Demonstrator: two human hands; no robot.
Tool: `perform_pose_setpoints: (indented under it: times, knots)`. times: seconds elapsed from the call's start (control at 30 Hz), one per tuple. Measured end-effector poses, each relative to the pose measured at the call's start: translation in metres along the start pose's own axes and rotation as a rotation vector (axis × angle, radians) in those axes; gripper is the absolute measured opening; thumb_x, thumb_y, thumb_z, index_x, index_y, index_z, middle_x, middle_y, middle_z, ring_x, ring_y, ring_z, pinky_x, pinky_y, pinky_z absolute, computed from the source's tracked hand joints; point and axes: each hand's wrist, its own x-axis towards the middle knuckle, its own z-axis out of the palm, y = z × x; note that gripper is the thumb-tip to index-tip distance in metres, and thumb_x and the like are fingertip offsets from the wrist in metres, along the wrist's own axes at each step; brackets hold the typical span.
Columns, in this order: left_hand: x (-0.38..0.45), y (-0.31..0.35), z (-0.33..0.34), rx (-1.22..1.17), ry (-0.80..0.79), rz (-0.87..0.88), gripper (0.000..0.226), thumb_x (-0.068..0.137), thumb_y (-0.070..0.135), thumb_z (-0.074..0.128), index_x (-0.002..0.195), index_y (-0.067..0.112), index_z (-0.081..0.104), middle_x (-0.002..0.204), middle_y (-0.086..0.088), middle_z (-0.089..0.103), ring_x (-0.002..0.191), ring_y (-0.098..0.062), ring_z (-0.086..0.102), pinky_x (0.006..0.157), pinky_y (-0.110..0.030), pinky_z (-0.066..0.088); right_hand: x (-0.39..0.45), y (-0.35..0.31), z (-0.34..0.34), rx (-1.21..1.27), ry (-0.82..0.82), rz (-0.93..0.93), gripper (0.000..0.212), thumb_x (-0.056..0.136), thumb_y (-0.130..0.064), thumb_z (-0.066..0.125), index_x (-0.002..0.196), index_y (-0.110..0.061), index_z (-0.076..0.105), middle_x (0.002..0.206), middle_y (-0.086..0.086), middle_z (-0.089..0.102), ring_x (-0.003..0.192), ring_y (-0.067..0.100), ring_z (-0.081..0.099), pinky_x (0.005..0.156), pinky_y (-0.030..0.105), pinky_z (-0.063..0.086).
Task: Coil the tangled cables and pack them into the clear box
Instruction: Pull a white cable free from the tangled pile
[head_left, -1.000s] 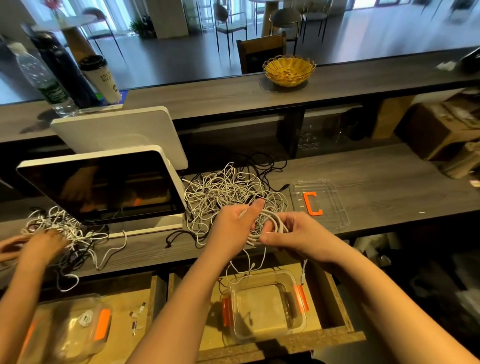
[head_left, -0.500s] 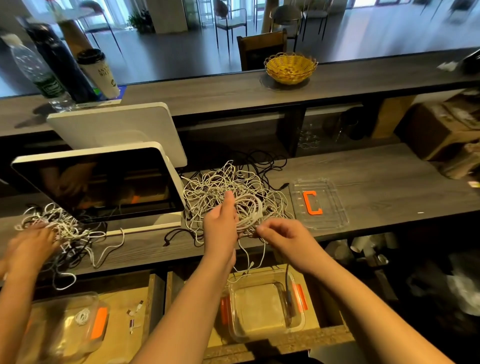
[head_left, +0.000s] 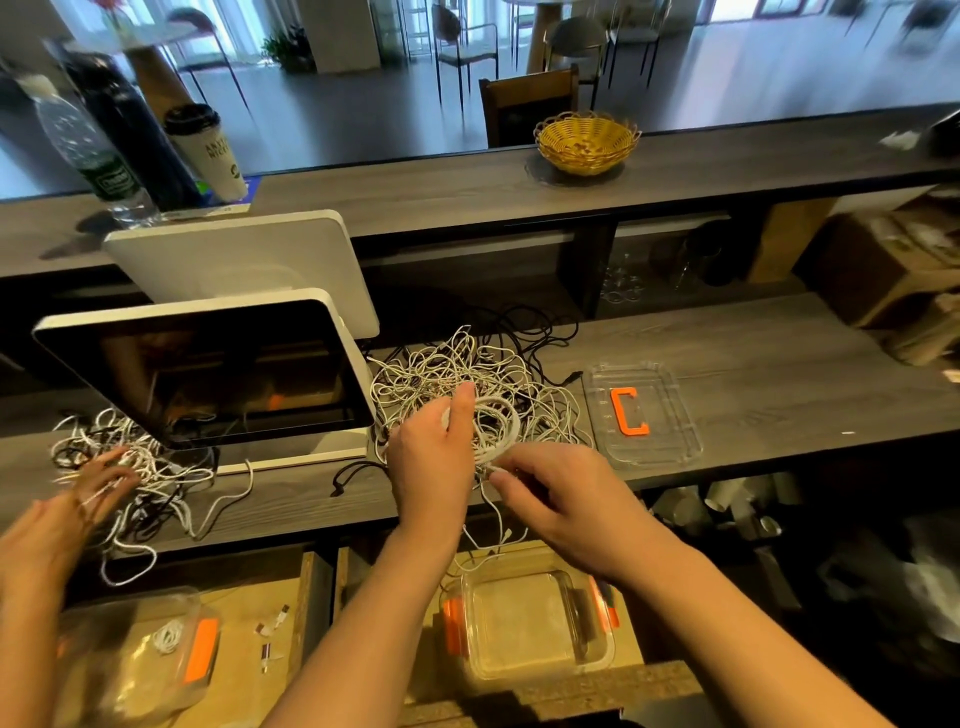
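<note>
On the grey wood-grain tabletop (head_left: 753, 364), at the middle of the view, lies a tangled heap of thin white and black cables (head_left: 467, 374), sprawling from 9 to 3 o'clock with no single direction. Above its near edge the left hand (head_left: 436, 457) holds a partly wound white cable coil (head_left: 498, 431); the fingers curl round the loops and the thumb points toward 12 o'clock. The coil stands roughly upright, its ring facing the camera, and a loose tail drops toward 6 o'clock. The right hand (head_left: 566, 499) pinches that strand just below the coil at 5 o'clock, fingertips closed on it.

Directly below, at 6 o'clock, the clear rectangular plastic box with orange side clips (head_left: 530, 623) sits open in a wooden drawer (head_left: 550, 691), long axis running 9 to 3. Its clear flat lid with an orange C-shaped clip (head_left: 644, 410) lies on the tabletop at 3 o'clock of the heap.

At 9 o'clock stands a white-framed tilted screen (head_left: 208, 369). Beyond it, another person's hand (head_left: 98, 483) rests in a second cable tangle (head_left: 135, 467), above a second clear box (head_left: 130, 654).
</note>
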Motion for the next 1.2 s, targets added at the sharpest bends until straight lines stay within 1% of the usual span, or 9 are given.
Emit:
perform_pose_setpoints:
  times: [0.13,0.23,0.33,0.57,0.63,0.73,0.83,1.07,1.2]
  knots:
    - [0.000,0.007,0.000,0.003,-0.289,0.053,0.044,0.098,0.049,0.052,0.069,0.022,0.070,0.055,-0.004,0.061,0.050,-0.023,0.055,0.053,-0.041,0.048,0.005,0.008,-0.013,0.053,0.093,0.028,0.022,0.096,-0.037,0.048,0.104,-0.026,0.066,0.086,-0.018,0.063,0.080,0.000,0.061,0.072,0.019,0.051]
    - [0.002,0.017,-0.001,-0.092,-0.447,-0.004,0.044,0.099,0.045,0.052,0.076,0.017,0.075,0.050,0.000,0.053,0.045,-0.016,0.042,0.049,-0.035,0.036,0.009,0.017,-0.024,0.123,0.212,-0.005,0.020,0.094,-0.038,0.057,0.104,-0.025,0.068,0.087,-0.019,0.064,0.082,0.000,0.063,0.070,0.014,0.050]
    - [0.003,0.026,-0.006,-0.192,-0.517,-0.019,0.058,0.101,0.044,0.048,0.071,-0.004,0.065,0.048,0.001,0.045,0.046,-0.017,0.039,0.051,-0.031,0.033,0.013,0.022,-0.034,0.229,0.267,0.007,0.019,0.090,-0.032,0.064,0.100,-0.019,0.072,0.087,-0.012,0.070,0.082,0.006,0.067,0.070,0.019,0.054]
    - [-0.004,0.049,-0.021,-0.426,-0.719,-0.066,0.080,0.086,0.062,0.039,0.074,-0.013,0.063,0.058,-0.023,0.061,0.051,-0.023,0.054,0.050,-0.025,0.041,0.014,0.037,-0.037,0.442,0.315,0.096,0.017,0.094,-0.019,0.061,0.101,-0.010,0.074,0.089,-0.002,0.074,0.086,0.014,0.070,0.076,0.029,0.057]
    - [-0.006,0.054,-0.021,-0.518,-0.718,-0.092,0.077,0.083,0.063,0.039,0.068,-0.008,0.064,0.054,-0.015,0.062,0.050,-0.020,0.058,0.050,-0.021,0.046,0.013,0.042,-0.037,0.451,0.338,0.134,0.015,0.095,-0.013,0.060,0.101,-0.011,0.073,0.089,-0.002,0.074,0.086,0.014,0.070,0.076,0.029,0.057]
    - [-0.010,0.050,-0.019,-0.609,-0.622,-0.095,0.067,0.068,0.084,0.044,0.054,0.023,0.067,0.050,0.000,0.061,0.044,-0.007,0.057,0.048,-0.016,0.046,0.010,0.046,-0.041,0.388,0.351,0.131,0.016,0.096,-0.019,0.059,0.101,-0.014,0.073,0.091,-0.004,0.073,0.088,0.011,0.069,0.078,0.027,0.056]
    - [-0.014,0.042,-0.011,-0.769,-0.520,-0.179,0.075,0.051,0.095,0.057,0.062,0.022,0.069,0.049,0.001,0.058,0.040,-0.007,0.051,0.046,-0.020,0.043,0.006,0.049,-0.046,0.307,0.375,0.121,0.023,0.094,-0.030,0.057,0.100,-0.015,0.074,0.088,-0.007,0.072,0.084,0.010,0.068,0.072,0.026,0.055]
    - [-0.013,0.051,-0.005,-1.052,-0.465,-0.286,0.048,0.081,0.055,0.051,0.083,0.006,0.056,0.054,0.001,0.050,0.049,-0.012,0.051,0.055,-0.022,0.049,0.001,0.053,-0.034,0.314,0.270,0.237,0.016,0.096,-0.030,0.057,0.094,-0.024,0.072,0.074,-0.006,0.066,0.067,0.009,0.059,0.061,0.024,0.047]
    - [-0.004,0.038,-0.003,-1.057,-0.402,-0.300,0.038,0.091,0.042,0.049,0.096,0.005,0.057,0.061,0.003,0.050,0.057,-0.011,0.051,0.062,-0.022,0.049,-0.001,0.049,-0.031,0.291,0.205,0.283,0.014,0.098,-0.031,0.056,0.092,-0.032,0.069,0.072,-0.007,0.065,0.065,0.006,0.057,0.059,0.020,0.045]
